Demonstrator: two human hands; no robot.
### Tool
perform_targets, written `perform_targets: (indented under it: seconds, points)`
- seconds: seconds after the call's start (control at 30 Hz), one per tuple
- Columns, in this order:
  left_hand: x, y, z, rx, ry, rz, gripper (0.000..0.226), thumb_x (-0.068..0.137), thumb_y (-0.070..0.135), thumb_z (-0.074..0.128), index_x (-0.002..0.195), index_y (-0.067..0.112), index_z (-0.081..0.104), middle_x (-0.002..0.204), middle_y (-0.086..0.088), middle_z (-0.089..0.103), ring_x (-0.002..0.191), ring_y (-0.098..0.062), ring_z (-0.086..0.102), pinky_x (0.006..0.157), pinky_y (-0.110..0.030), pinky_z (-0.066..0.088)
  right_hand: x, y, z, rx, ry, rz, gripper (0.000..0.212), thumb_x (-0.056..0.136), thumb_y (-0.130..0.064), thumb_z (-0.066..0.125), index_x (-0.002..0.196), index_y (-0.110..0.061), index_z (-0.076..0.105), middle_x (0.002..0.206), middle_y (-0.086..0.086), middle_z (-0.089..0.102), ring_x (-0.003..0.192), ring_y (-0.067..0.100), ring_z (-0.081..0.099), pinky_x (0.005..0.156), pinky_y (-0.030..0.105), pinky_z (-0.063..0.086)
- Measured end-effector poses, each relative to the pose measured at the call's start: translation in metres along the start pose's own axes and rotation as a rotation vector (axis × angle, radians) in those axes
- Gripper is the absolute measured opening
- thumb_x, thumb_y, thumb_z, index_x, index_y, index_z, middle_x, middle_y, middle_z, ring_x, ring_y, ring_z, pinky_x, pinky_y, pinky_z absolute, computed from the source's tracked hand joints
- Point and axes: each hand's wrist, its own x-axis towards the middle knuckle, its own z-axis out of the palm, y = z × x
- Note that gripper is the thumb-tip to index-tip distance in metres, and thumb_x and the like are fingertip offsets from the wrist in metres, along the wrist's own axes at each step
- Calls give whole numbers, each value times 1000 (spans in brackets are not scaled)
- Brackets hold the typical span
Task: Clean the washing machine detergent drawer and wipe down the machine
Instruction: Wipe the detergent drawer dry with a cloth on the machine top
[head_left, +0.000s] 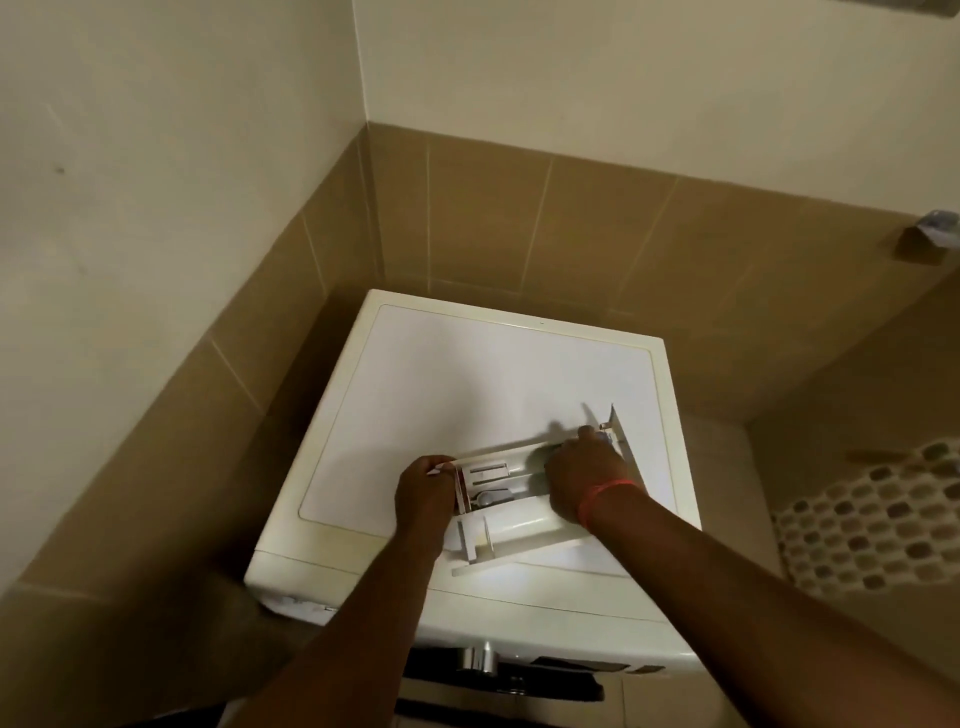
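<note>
On the washing machine (467, 395), right hand (584, 475) hides drawer (519, 525) interior.

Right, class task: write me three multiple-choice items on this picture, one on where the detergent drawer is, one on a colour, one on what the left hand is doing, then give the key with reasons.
1. Where is the detergent drawer?
A. Lying on top of the washing machine
B. Pushed into its slot in the front panel
C. On the floor

2. What colour is the wristband on the right wrist?
A. Green
B. Orange-red
C. Black

3. What is the left hand doing?
A. Hanging idle at the side
B. Resting flat on the wall tiles
C. Gripping the left end of the drawer

Key:
1 A, the drawer rests on the white lid.
2 B, an orange-red band circles the wrist behind the right hand.
3 C, its fingers curl round the drawer's end.
</note>
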Motion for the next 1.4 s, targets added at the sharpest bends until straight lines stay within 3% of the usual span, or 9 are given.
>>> perform_targets:
  seconds: [0.13,0.43,0.7,0.77,0.83,0.97,1.1,1.27,1.4]
  points:
    - [0,0,-2,-13,-11,-6,17,94,4,56,95,14,70,95,-16,72,86,-35,71,77,-48,62,9,-13,-6,46,-65,-23,25,90,-13,47,108,-19,63,116,10,65,124,35,44,106,46,36]
    - [0,4,-3,-18,-17,-42,16,92,4,58,90,13,72,87,-16,73,78,-36,73,71,-50,62,6,-35,3,279,258,-3,28,88,-4,46,109,-13,62,106,10,69,110,33,57,102,40,37]
    - [2,12,-12,-65,-116,-74,21,91,-4,54,91,9,70,89,-19,72,80,-36,72,68,-42,62,-13,-33,-4,1431,443,182,38,71,19,42,78,-5,70,71,1,68,73,17,63,77,22,53]
    - [3,15,-14,-92,-157,-80,19,91,-5,52,92,6,68,88,-20,71,73,-34,71,59,-36,60,-22,-25,-4,1352,590,301,37,75,21,42,85,-2,69,72,1,63,69,10,56,68,12,45]
    - [2,17,-17,-122,-180,-98,18,92,-5,51,94,3,67,88,-21,70,69,-31,70,55,-33,57,-21,-17,4,1040,737,384,31,78,17,49,87,-4,69,78,6,64,77,19,55,71,23,45]
    - [1,20,-22,-148,-227,-150,17,97,0,48,95,4,64,86,-17,70,70,-27,70,53,-31,57,-7,-29,28,725,601,484,22,79,10,55,91,-6,65,92,16,62,96,40,52,75,40,50]
    - [5,23,-24,-143,-269,-172,18,99,2,46,94,6,62,87,-17,70,72,-28,70,54,-32,58,-1,-46,21,729,514,468,21,81,5,59,98,-5,64,97,17,63,95,38,54,76,40,48]
    - [11,20,-27,-149,-306,-166,19,97,1,46,95,3,65,89,-20,69,75,-32,68,64,-39,59,8,-101,-10,807,487,265,10,59,-4,68,63,-9,61,59,15,60,56,34,60,56,36,50]
    - [15,11,-35,-141,-297,-159,18,95,-1,50,93,3,67,88,-16,68,79,-28,66,72,-40,57,2,-130,-14,854,491,109,9,67,-4,68,70,-13,67,74,10,62,80,33,57,70,32,47]
